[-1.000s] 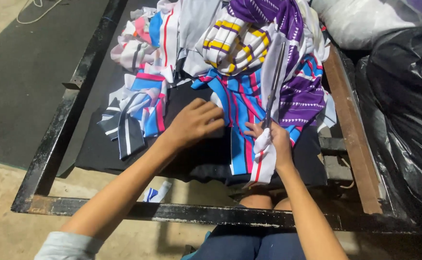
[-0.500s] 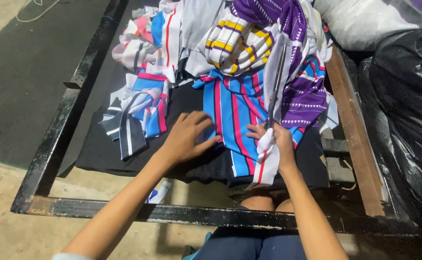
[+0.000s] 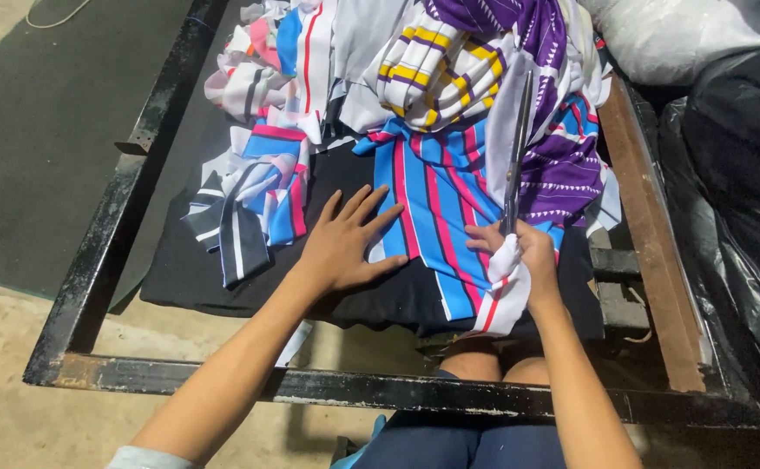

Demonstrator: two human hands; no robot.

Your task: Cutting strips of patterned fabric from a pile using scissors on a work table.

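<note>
My left hand [image 3: 345, 243] lies flat, fingers spread, on the left edge of a blue cloth with pink and white stripes [image 3: 432, 195], which rests on a black cloth [image 3: 223, 269]. My right hand [image 3: 523, 260] grips a pair of long scissors [image 3: 516, 152] whose blades point away from me over the striped cloth. A white cloth wrap [image 3: 501, 295] with red stripes hangs around the scissor handle under that hand.
A pile of striped cloth pieces [image 3: 432, 69] in purple, yellow, white and pink fills the back. Smaller scraps [image 3: 250, 200] lie to the left. A black metal frame [image 3: 119, 234] surrounds the work surface. Black plastic bags [image 3: 744, 200] stand at the right.
My left hand has slid toward me and to the left, smoothing the blue striped cloth flat. The right hand with the scissors has hardly moved.
</note>
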